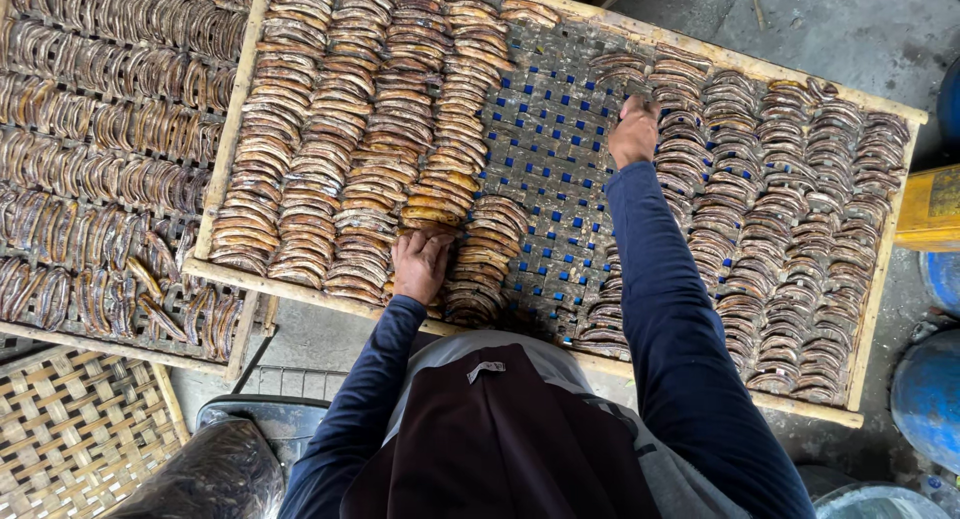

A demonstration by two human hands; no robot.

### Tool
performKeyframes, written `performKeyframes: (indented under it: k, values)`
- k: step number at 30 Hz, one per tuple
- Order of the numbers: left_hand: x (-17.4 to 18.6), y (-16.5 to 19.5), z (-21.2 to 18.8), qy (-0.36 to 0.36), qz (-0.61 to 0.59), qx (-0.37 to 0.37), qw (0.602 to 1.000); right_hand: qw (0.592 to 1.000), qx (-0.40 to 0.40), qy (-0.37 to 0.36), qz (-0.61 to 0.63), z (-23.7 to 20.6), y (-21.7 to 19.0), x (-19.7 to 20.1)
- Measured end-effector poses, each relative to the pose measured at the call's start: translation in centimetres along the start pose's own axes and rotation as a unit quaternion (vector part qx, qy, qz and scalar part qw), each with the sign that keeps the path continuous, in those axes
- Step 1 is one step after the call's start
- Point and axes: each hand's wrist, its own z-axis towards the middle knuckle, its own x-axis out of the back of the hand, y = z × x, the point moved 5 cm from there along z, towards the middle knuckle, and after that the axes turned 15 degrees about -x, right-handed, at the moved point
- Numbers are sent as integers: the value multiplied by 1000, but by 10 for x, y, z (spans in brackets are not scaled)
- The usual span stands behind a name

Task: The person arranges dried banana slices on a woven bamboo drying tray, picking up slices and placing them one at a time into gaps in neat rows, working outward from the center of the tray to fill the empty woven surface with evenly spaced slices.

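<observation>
A wooden-framed woven tray (545,154) lies in front of me, its bare lattice showing in the middle. Rows of brown, curved dried banana slices (350,129) cover its left part, and more rows (790,209) cover its right part. My left hand (420,264) rests palm down on slices near the tray's near edge, fingers curled over them. My right hand (634,131) reaches far across the bare lattice and pinches a slice at the top of the right-hand rows. Both arms wear dark blue sleeves.
A second tray (100,159) full of the same slices lies to the left, partly under the first. An empty woven tray (70,429) sits at the lower left beside a black bag (215,474). Blue drums (930,389) and a yellow container (930,209) stand at the right.
</observation>
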Motion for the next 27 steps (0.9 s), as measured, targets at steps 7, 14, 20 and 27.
performKeyframes:
  k: [7,14,20,27]
  values:
    - [4,1,7,16,-38,-17,999,991,39,82,100,-21,0,33]
    - [-14,6,27,8,-53,-74,996,876,-73,-342,332,-125,-82,-30]
    - [-33,5,44,-14,1,-54,998,924,21,-283,257,-162,-83,-63]
    - [-55,7,57,-42,50,-85,994,936,37,-288,201,-166,-61,-69]
